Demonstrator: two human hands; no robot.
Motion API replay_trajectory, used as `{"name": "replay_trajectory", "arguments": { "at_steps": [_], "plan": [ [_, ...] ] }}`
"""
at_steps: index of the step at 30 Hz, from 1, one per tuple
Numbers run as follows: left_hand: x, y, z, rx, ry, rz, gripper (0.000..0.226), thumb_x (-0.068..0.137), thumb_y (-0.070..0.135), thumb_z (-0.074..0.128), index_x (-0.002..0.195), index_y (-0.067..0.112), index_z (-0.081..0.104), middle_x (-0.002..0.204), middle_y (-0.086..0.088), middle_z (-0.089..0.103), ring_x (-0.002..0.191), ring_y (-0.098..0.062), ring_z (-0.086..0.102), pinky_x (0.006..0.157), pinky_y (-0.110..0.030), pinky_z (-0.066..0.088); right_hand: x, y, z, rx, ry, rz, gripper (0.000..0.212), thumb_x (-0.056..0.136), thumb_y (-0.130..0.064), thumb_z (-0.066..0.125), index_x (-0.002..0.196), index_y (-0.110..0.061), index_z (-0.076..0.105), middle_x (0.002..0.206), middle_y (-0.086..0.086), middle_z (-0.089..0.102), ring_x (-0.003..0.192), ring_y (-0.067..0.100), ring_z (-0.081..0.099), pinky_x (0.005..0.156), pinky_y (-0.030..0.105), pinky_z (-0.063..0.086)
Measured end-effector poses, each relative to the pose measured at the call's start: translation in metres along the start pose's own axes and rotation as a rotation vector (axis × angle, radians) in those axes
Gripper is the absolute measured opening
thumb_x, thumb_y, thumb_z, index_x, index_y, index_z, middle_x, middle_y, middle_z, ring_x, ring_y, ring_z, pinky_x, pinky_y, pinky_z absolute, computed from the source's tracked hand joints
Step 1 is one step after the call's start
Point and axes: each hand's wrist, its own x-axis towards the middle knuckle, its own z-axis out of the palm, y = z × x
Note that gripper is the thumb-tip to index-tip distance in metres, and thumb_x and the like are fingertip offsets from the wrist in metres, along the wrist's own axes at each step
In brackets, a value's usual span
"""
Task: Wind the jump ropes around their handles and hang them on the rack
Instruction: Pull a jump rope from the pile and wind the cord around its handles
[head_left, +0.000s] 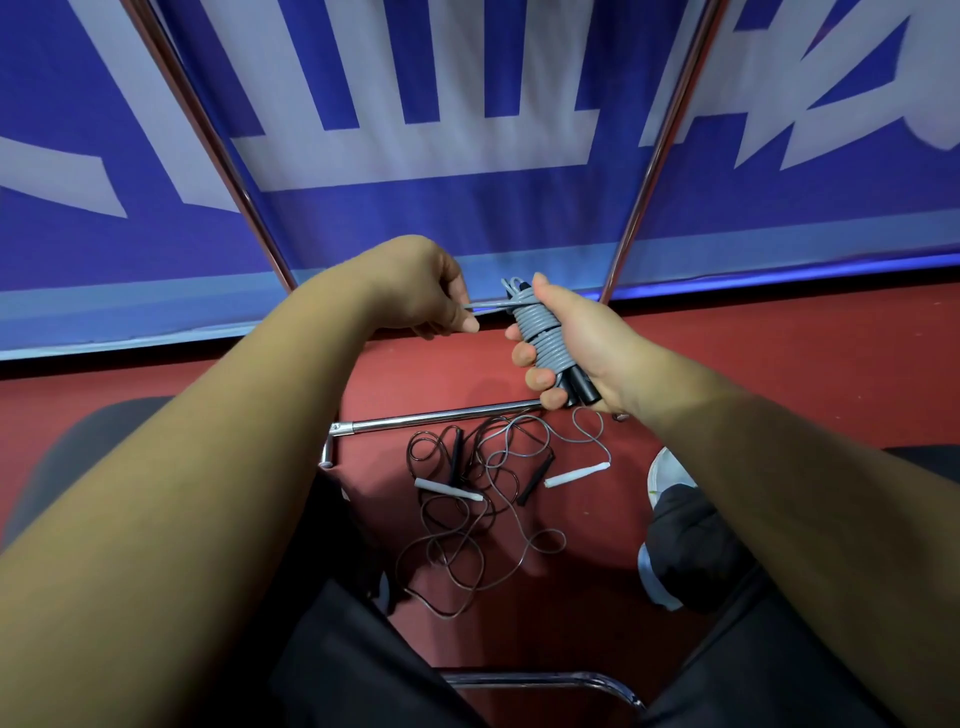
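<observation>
My right hand (574, 343) grips a pair of black handles (579, 391) with grey jump rope (540, 332) coiled tightly around them. A short taut end of that grey rope (491, 305) runs left into my left hand (426, 288), which pinches it. On the red floor below lie loose tangled ropes (467, 525): a dark one with black handles (456, 453) and a grey one with white handles (576, 475). The rack's chrome uprights (647, 166) rise at both sides, and its base bar (441, 417) lies on the floor just under my hands.
A blue and white banner (467, 156) hangs behind the rack. My legs in dark trousers and a white shoe (667, 478) flank the rope pile. A chrome chair-frame tube (545, 680) crosses near the bottom edge.
</observation>
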Motion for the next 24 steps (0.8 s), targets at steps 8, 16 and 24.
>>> {"name": "replay_trajectory", "arguments": {
  "at_steps": [8, 16, 24],
  "plan": [
    [0.010, -0.006, 0.022, -0.222, 0.023, 0.012, 0.025, 0.084, 0.038, 0.088, 0.083, 0.015, 0.078, 0.067, -0.003, 0.062, 0.048, -0.014, 0.053, 0.047, -0.024, 0.049, -0.009, -0.008, -0.006, 0.102, -0.163, -0.013, 0.058, 0.100, -0.073, 0.048, 0.098, -0.016, 0.061, 0.071, -0.002, 0.047, 0.043, 0.011, 0.036, 0.041, 0.019, 0.023],
    [0.013, -0.011, 0.025, -0.952, 0.073, -0.104, 0.008, 0.099, 0.020, 0.073, 0.097, 0.013, 0.070, 0.072, 0.003, 0.066, 0.064, -0.004, 0.066, 0.062, -0.015, 0.057, -0.012, -0.011, -0.012, 0.093, -0.149, -0.078, 0.053, 0.103, -0.068, 0.050, 0.103, -0.016, 0.058, 0.074, -0.001, 0.047, 0.046, 0.012, 0.037, 0.039, 0.020, 0.029],
    [0.014, 0.003, 0.029, -1.306, 0.068, -0.134, 0.016, 0.107, 0.031, 0.060, 0.093, 0.021, 0.061, 0.104, -0.002, 0.078, 0.072, -0.009, 0.066, 0.075, -0.025, 0.056, -0.004, -0.003, -0.007, 0.003, -0.062, -0.089, 0.052, 0.105, -0.063, 0.051, 0.110, -0.012, 0.057, 0.074, 0.001, 0.052, 0.048, 0.015, 0.040, 0.042, 0.020, 0.031]
  ]
}}
